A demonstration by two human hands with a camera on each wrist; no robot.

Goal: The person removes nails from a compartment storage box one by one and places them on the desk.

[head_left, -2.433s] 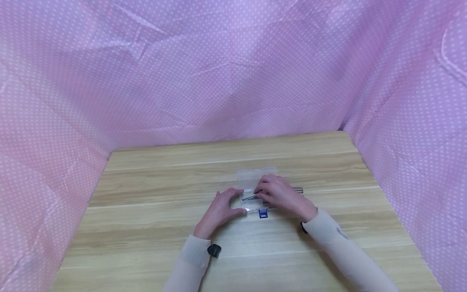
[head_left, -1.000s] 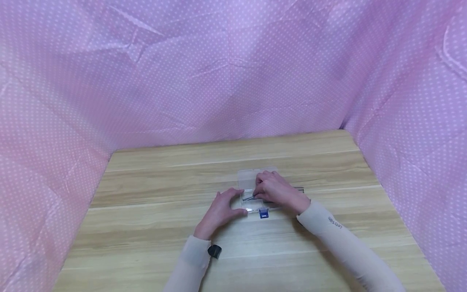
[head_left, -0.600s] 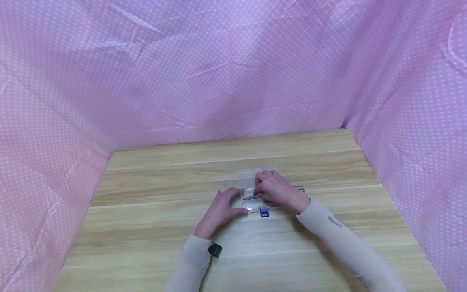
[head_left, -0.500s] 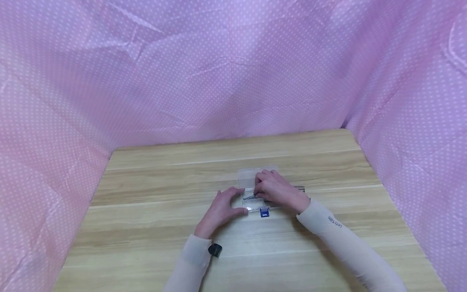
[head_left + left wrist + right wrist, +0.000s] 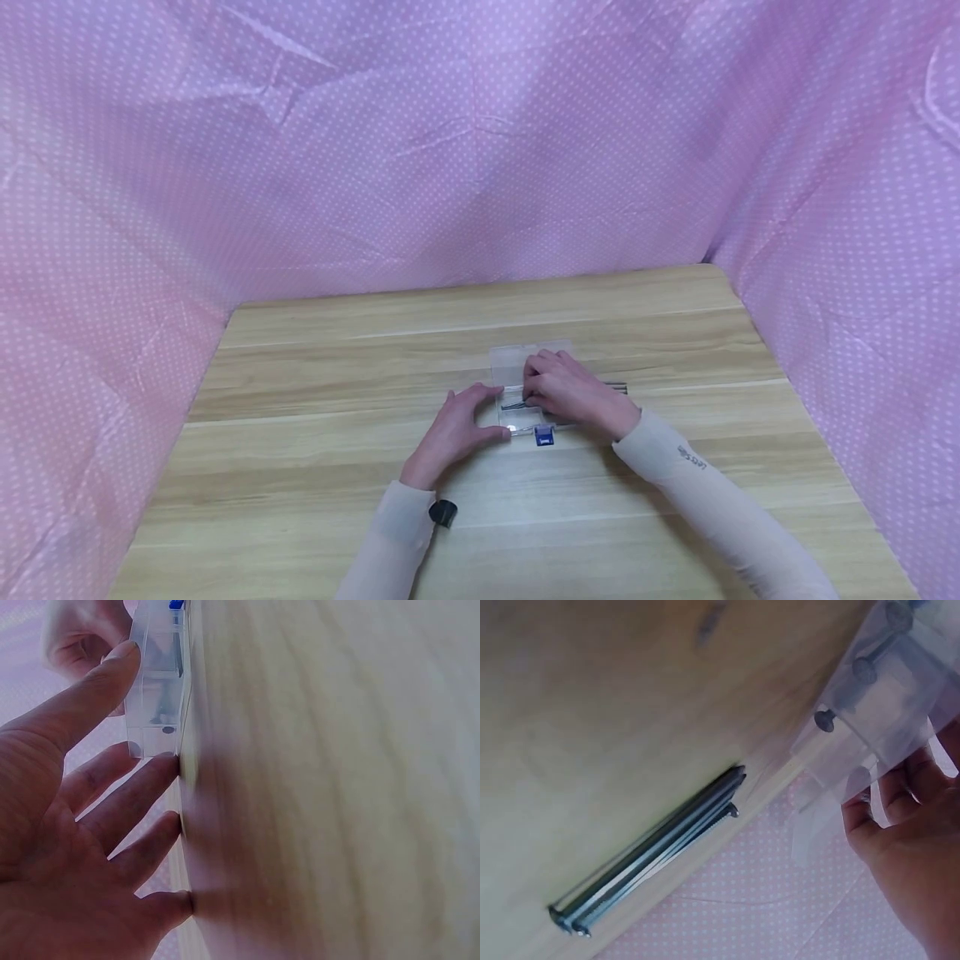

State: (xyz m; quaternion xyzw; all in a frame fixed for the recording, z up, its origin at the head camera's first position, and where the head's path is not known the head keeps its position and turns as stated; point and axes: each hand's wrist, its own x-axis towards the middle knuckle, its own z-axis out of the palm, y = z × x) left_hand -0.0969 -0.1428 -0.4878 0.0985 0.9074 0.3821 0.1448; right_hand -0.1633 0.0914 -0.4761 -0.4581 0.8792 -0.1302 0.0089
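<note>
A clear plastic compartment box (image 5: 520,419) stands on the table with its lid (image 5: 508,360) folded back and a blue latch (image 5: 544,437) at the front. My left hand (image 5: 450,432) grips its left end, thumb at the front edge and index finger at the back; in the left wrist view, the thumb presses the box wall (image 5: 154,705). My right hand (image 5: 567,390) reaches into the box, curled fingertips pinching at thin metal nails (image 5: 513,406) that stick out to their left. Several nail heads (image 5: 825,720) show through the wall in the right wrist view.
Several long nails (image 5: 652,855) lie bundled side by side on the table, right of the box and partly behind the right hand in the head view. The wooden table (image 5: 300,375) ends at a pink dotted cloth (image 5: 375,167) behind and on both sides.
From 2.4 s ago my right hand has turned and closed its fingers further over the nails in the box. The nail ends have since shifted slightly. The left hand keeps its hold.
</note>
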